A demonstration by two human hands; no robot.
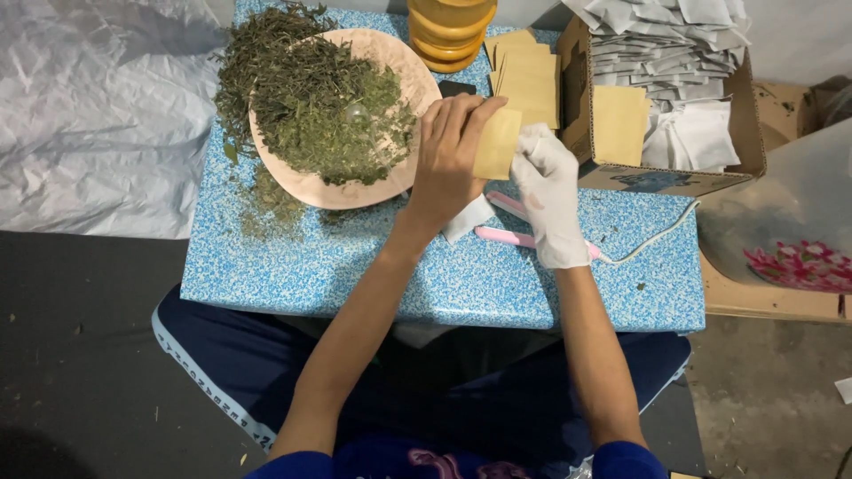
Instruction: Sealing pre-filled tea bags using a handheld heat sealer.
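Both forearms reach forward over the table (355, 266). The bare left hand (448, 160) and gloved right hand (548, 191) pinch one tan pouch (497, 142) between them; herbs (319, 98) lie left.

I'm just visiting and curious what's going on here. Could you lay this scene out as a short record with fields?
Left hand: bare left hand grips a small tan paper pouch from above
Right hand: right hand in a white glove, touching the pouch's lower edge
Surface: small blue speckled table
Left of hands: pale plate heaped with dried green leaves
Behind hands: stack of tan pouches
Right: cardboard box of white sachets
Under hands: pink tool, white cord
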